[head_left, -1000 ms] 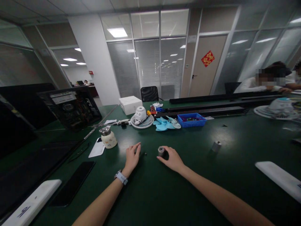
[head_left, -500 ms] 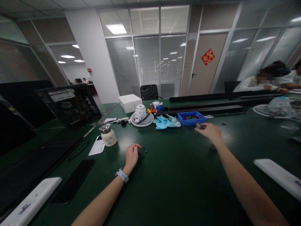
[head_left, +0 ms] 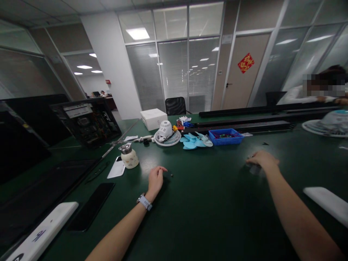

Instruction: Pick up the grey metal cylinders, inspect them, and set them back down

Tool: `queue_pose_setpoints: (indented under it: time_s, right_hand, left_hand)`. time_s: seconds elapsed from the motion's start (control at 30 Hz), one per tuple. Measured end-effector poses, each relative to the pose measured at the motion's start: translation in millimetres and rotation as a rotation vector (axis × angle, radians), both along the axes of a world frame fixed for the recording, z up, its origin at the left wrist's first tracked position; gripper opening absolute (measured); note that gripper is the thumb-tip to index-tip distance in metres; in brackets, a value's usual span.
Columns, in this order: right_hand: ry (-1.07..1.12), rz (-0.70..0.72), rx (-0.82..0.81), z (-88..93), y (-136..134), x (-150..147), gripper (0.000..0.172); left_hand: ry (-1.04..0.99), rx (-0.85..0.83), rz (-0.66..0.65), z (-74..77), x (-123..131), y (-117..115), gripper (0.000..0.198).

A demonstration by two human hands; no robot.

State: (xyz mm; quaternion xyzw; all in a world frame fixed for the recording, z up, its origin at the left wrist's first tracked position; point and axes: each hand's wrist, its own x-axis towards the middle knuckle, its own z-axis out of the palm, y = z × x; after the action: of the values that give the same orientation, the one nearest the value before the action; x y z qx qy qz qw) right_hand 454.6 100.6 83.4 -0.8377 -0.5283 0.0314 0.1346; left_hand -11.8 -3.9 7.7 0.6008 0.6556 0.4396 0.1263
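My left hand (head_left: 156, 180), with a watch (head_left: 144, 202) at the wrist, hovers over or rests on the dark green table (head_left: 195, 214); I cannot tell which. Its fingers are curled together, the index finger pointing right. Just past that fingertip is a tiny metal piece (head_left: 172, 175). Whatever the left fingers hold, if anything, is hidden. My right hand (head_left: 263, 159) reaches out low over the table at the right, fingers pinched downward. A small greyish thing shows at its fingertips, mostly covered, with a pale patch on the table just below.
Light blue fan blades (head_left: 195, 141), a white fan housing (head_left: 166, 134) and a blue tray (head_left: 227, 137) of small parts stand ahead. A cream bottle (head_left: 129, 157) and black phone (head_left: 92, 206) are at left. White bars (head_left: 327, 203) flank me. A person sits far right.
My right hand has moved right and lower, away from the blue tray, and turned palm down with its small grey piece. My left hand keeps its pose; the view has swung slightly left.
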Motion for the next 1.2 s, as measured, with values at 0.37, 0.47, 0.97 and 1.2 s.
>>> queue_pose_setpoints:
  time_s: [0.37, 0.47, 0.97, 1.2]
  right_hand:
    - [0.085, 0.996, 0.227, -20.5, -86, -241, 0.061]
    - [0.076, 1.02, 0.21, -51.7, -86, -277, 0.058]
    - [0.22, 1.036, 0.214, -73.5, -64, -297, 0.038]
    - [0.327, 1.085, 0.257, -45.7, -60, -267, 0.021]
  left_hand:
    - [-0.014, 0.019, 0.013, 0.1, -1, -1, 0.034]
    - [-0.004, 0.018, 0.025, 0.9, -2, -2, 0.033]
    - [-0.006, 0.03, -0.002, 0.4, -1, -1, 0.034]
    - [-0.001, 0.004, 0.001, 5.3, 0, -4, 0.033]
